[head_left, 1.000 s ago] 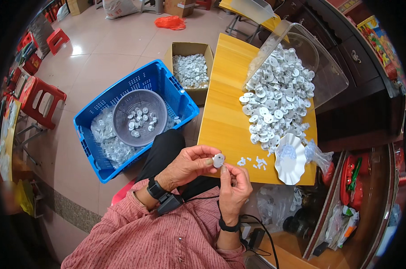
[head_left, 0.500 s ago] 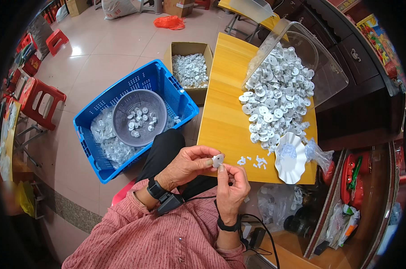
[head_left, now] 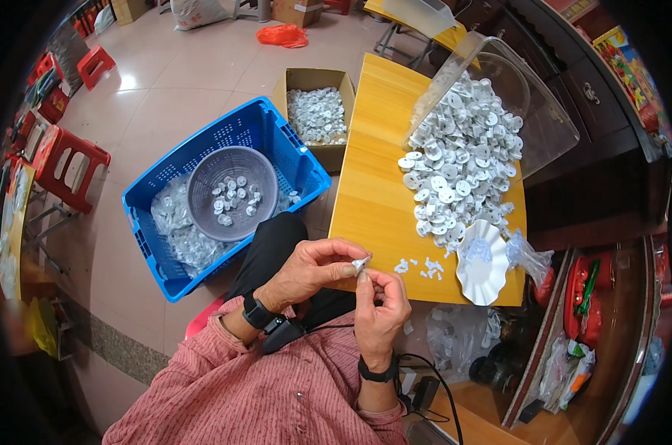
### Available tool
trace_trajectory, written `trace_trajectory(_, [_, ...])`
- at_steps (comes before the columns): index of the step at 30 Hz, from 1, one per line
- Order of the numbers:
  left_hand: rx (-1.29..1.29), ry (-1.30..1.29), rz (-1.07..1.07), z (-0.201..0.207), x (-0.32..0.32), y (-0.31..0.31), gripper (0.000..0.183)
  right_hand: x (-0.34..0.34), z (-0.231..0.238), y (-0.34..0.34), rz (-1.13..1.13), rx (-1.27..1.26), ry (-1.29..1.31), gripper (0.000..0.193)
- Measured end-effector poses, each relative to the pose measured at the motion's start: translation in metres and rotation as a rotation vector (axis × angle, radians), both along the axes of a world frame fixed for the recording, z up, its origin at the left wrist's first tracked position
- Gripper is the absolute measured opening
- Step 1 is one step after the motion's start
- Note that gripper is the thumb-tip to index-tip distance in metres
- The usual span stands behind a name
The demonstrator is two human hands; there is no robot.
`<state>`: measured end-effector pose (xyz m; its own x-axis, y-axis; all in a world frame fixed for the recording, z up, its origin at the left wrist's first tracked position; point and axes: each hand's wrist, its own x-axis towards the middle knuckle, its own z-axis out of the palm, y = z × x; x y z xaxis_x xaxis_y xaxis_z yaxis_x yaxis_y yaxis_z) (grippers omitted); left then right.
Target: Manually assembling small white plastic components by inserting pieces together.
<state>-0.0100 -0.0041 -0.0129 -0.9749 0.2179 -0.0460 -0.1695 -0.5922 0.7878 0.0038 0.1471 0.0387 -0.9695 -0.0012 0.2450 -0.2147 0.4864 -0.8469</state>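
Between thumb and fingers my left hand (head_left: pixel 315 265) pinches a small round white plastic piece (head_left: pixel 360 262), seen nearly edge-on. My right hand (head_left: pixel 380 305) is closed at its near side, thumb and forefinger touching it; whether a tiny part sits in those fingers is hidden. Just right of my hands, small pale plastic bits (head_left: pixel 429 268) lie scattered on the yellow table (head_left: pixel 373 148). A white scalloped dish (head_left: pixel 482 285) holds more such bits at the table's near edge. Beyond it spreads a big heap of round white pieces (head_left: pixel 462 163), spilling from a tilted clear bin (head_left: pixel 551 141).
Left of the table stands a blue crate (head_left: pixel 152 245) with bagged pieces and a grey round basket (head_left: pixel 202 170) holding several white pieces. A cardboard box (head_left: pixel 328 156) of similar pieces is behind it. Dark drawers (head_left: pixel 588 89) border the right side; red stools (head_left: pixel 69 167) stand far left.
The white piece has turned from showing its flat face to nearly edge-on. Both hands have shifted only slightly, with the right thumb still against the piece.
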Motion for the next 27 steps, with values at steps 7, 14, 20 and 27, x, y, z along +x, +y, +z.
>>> trace_trajectory(7, [0.035, -0.048, 0.015, 0.000, 0.001, 0.001, 0.026, 0.000, -0.005, 0.005, 0.003, -0.073, 0.000, 0.010])
trace_trajectory(14, [0.008, -0.061, -0.007, 0.008, 0.002, -0.001, 0.024, 0.000, -0.006, 0.002, 0.005, -0.007, -0.015, 0.009])
trace_trajectory(20, [-0.056, -0.030, -0.002, 0.009, 0.001, -0.004, 0.022, -0.001, -0.018, 0.005, 0.026, -0.228, -0.138, 0.010])
trace_trajectory(27, [-0.093, -0.108, 0.116, 0.010, -0.004, -0.020, 0.019, 0.001, -0.024, 0.021, -0.033, -0.257, -0.202, 0.012])
